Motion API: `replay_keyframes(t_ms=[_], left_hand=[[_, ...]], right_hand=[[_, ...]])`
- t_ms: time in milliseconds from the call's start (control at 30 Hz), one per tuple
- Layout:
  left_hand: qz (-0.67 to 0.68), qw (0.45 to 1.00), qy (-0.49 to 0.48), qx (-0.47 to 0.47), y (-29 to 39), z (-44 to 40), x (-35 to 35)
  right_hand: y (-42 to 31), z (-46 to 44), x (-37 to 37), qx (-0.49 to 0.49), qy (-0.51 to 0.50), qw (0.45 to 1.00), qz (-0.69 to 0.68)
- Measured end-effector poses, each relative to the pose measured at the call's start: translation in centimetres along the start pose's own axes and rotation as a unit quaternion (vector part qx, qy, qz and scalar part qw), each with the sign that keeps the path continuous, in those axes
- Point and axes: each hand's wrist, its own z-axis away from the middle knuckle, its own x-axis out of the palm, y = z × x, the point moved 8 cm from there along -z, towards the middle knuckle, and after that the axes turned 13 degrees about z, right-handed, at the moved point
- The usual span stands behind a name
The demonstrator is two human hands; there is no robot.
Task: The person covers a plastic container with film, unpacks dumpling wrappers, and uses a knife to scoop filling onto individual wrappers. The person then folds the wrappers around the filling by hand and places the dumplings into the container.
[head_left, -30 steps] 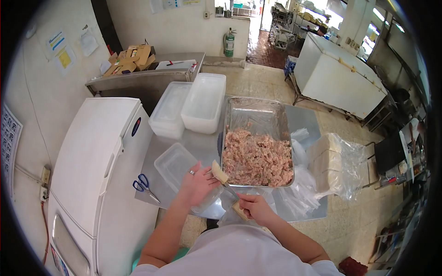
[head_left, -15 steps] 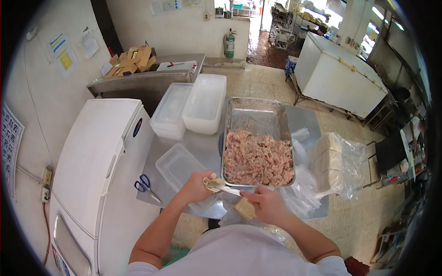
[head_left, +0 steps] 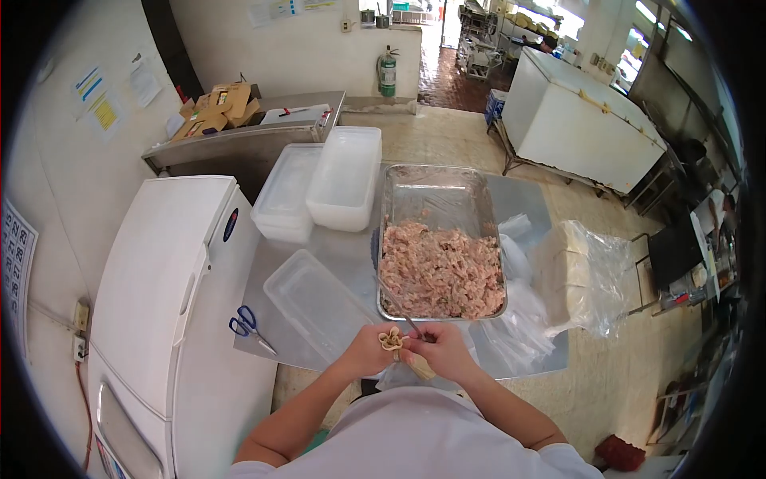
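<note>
My left hand point(head_left: 369, 352) is closed around an open-topped dumpling point(head_left: 391, 339), its thin pale wrapper ruffled around the filling. Close against it, my right hand point(head_left: 440, 351) grips a narrow metal spatula point(head_left: 401, 310), the blade slanting up and left towards the meat. Fingers of the right hand appear to touch the dumpling's side. Just beyond both hands, minced meat point(head_left: 447, 271) fills the near part of a deep metal tray point(head_left: 436, 172). Pale wrappers point(head_left: 418, 366) lie partly hidden below my right hand.
A clear plastic container point(head_left: 307, 297) lies left of the tray, with blue-handled scissors point(head_left: 246, 321) beside it. Stacked plastic containers point(head_left: 345, 180) stand behind. On the right are plastic bags point(head_left: 519, 319) and a bagged pale stack point(head_left: 565, 275). A white fridge point(head_left: 159, 271) borders the table's left.
The spatula has swung from lying across the dumpling to pointing up towards the tray. My right hand has moved left and down, close against my left hand. The camera view has shifted slightly.
</note>
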Motion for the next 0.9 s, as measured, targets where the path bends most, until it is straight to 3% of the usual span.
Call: replay_keyframes(t_ms=[233,433,533,633,733,833,900], left_hand=[[-0.039,0.999,-0.014,0.007,-1.4,0.4,-0.5],[0.162,0.971,0.164,-0.067,-5.4,1.3,-6.6],[0.094,0.954,0.271,-0.083,-6.2,2.1,-10.8],[-0.071,0.945,0.301,-0.103,-5.3,2.7,-13.2],[-0.209,0.927,0.275,-0.145,-3.5,2.8,-13.1],[-0.187,0.956,0.195,-0.113,-7.2,2.7,-13.4],[-0.195,0.958,0.131,-0.167,-9.9,2.2,-13.3]], right_hand=[[1.1,-1.1,0.8,0.017,0.010,0.998,-0.054],[2.5,-1.0,0.3,0.027,0.040,0.997,-0.066],[3.0,-0.2,-0.1,0.050,0.034,0.996,-0.073],[4.2,0.4,-0.3,0.061,0.052,0.995,-0.063],[5.4,0.7,-0.4,0.075,0.061,0.993,-0.074],[5.7,1.2,-0.9,0.078,0.067,0.992,-0.076],[6.2,1.3,-0.9,0.069,0.072,0.992,-0.081]])
